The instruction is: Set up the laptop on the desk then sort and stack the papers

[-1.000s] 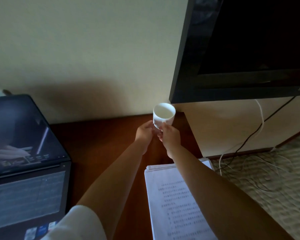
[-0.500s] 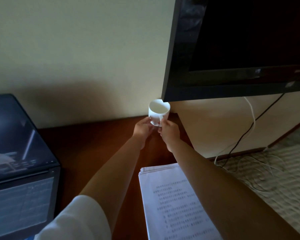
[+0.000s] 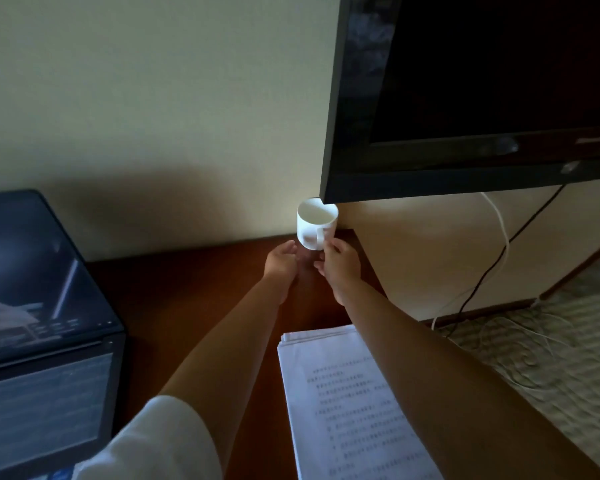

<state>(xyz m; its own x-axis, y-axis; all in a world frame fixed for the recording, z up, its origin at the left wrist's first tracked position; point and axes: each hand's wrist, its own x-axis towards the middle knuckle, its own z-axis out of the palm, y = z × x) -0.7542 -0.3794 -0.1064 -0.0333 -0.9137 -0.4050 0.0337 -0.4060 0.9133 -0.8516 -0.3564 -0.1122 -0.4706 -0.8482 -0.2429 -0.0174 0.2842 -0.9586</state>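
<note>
An open laptop stands at the left of the brown desk, its screen dark with reflections. A stack of printed papers lies at the desk's right front, partly under my right forearm. A white mug stands at the desk's far right corner against the wall. My right hand pinches the mug's handle with its fingertips. My left hand hovers just left of the mug's base, fingers relaxed and holding nothing.
A large black television hangs on the wall just above and right of the mug. White and black cables run down the wall to the patterned carpet right of the desk.
The mug has come down from mid-air onto the desk's far corner and turned its handle toward me. My left hand has come off it; the right still has the handle.
</note>
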